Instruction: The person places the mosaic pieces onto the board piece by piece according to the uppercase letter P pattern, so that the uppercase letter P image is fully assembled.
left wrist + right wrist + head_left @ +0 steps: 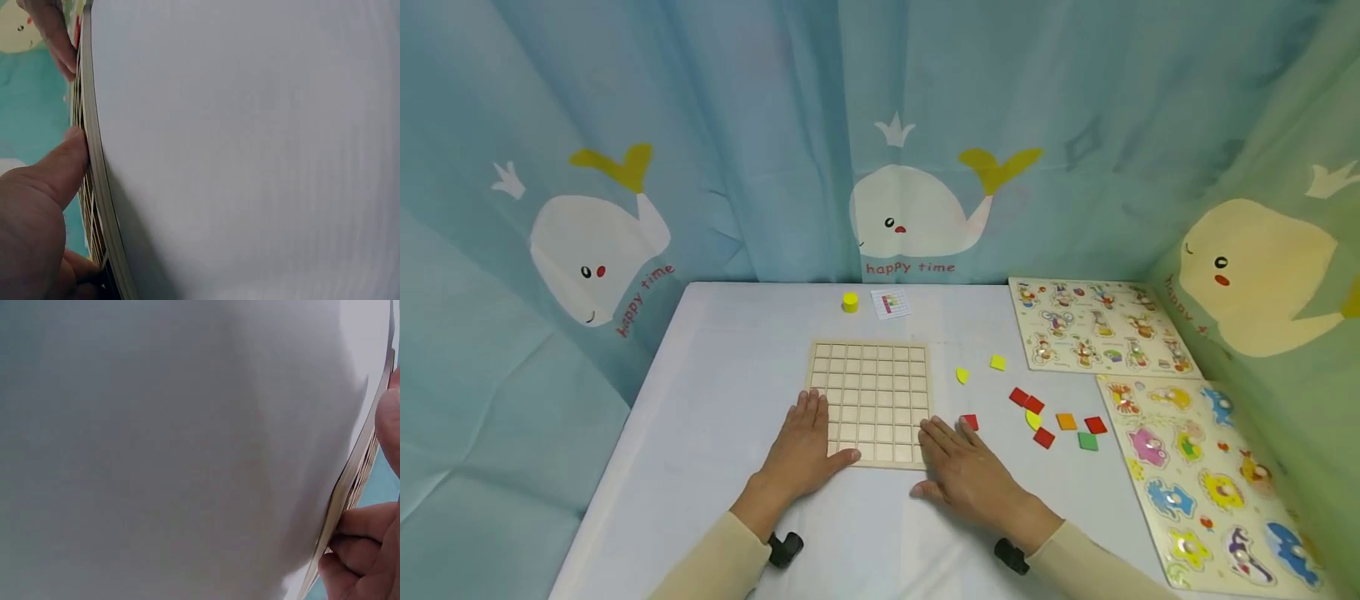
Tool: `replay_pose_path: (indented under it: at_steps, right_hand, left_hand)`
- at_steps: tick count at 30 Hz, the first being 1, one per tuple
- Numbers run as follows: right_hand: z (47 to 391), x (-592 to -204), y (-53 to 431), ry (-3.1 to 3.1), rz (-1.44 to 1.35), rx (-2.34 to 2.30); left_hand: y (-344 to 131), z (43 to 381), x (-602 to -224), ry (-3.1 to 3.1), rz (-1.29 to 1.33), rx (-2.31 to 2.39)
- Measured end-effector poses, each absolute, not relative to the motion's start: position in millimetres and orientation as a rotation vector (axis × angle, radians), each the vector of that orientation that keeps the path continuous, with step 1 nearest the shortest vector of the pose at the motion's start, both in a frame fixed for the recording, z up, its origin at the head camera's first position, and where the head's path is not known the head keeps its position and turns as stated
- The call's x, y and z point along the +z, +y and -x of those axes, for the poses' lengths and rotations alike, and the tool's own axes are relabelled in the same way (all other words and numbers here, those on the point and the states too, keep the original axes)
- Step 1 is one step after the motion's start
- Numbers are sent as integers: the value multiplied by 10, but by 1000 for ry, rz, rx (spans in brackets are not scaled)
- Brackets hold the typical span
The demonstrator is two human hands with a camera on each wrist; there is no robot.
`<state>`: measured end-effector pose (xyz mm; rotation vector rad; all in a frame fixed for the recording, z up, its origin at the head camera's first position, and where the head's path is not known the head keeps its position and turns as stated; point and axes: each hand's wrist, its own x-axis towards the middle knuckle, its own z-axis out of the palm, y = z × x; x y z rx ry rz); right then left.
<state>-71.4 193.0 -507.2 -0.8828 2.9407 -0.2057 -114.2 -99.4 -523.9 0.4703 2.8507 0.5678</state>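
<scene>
Head: yellow cylinder (850,302); wrists: board edge (94,125)

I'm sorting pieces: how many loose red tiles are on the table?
5: one red tile at the right hand; two close together farther right; one below those in the head view; one beside the green tile. The hand may hide more.

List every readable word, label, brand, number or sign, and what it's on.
"happy time": light-blue fabric curtain, below the middle white printed whale.
"happy time": same curtain, slanted beside the left white printed whale.
"happy t…": beside the right pale printed whale; rest unclear.
Too small to read: any print on the upper cream rectangular puzzle board, the lower cream puzzle board or white paper card.
</scene>
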Motion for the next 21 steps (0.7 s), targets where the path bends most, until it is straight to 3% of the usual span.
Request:
replay_pose_path:
  at_steps: [7,21]
  right_hand:
    - [673,-5131,2054,3008,907,-196]
    - [772,-5128,2100,3042,939,-164]
  left_hand:
    - [-1059,1149,-5229,2877,-520,621]
    - [-1689,1680,-5177,2611,-690,666]
